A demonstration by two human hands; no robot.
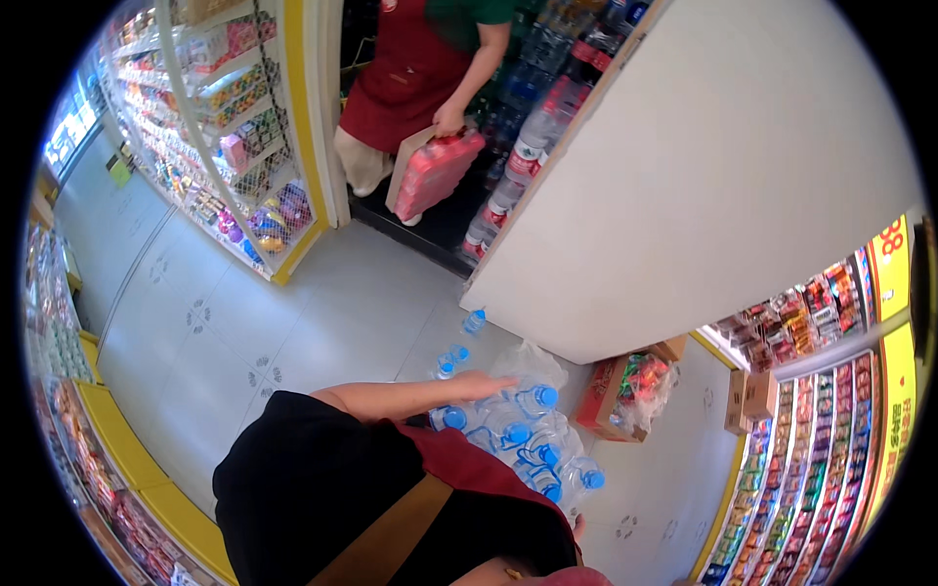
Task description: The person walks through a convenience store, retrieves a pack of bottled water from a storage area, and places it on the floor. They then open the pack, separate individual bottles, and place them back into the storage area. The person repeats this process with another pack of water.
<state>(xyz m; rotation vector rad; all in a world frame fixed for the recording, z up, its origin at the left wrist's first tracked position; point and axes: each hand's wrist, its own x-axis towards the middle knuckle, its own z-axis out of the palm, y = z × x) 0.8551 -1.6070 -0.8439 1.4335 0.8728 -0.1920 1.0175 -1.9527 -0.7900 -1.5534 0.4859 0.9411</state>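
Observation:
Several large clear plastic water bottles with blue caps and carry handles stand clustered on the floor in front of my body. Clear plastic film lies around their far side. My left hand reaches over the far left edge of the cluster, close to the film; its grip is unclear. Only a few fingertips of my right hand show past my apron, near the bottles' near right side. Small blue-capped bottles stand apart on the floor beyond my left forearm.
A co-worker in a red apron carries a pink wrapped pack in the doorway, by stacked bottle packs. A white door panel stands at right, near an opened carton. Snack shelves line the right; a mesh-fronted shelf is far left.

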